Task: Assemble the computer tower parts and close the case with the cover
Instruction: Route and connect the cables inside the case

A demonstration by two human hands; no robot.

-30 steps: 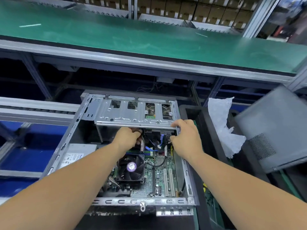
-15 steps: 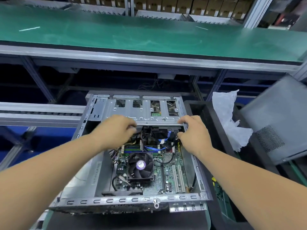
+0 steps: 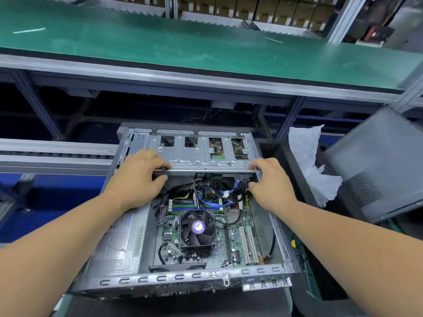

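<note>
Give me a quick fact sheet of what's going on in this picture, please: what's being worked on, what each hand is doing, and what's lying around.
Object: open computer case, lying on its side
Left hand: grips the near edge of the metal drive cage
Right hand: grips the same edge at its right end
Inside: motherboard, black CPU fan, blue cables, power supply
Cover: grey side panel off, standing to the right
Nearby: white plastic bag, green conveyor belt

Open tower case on dark mat
</note>
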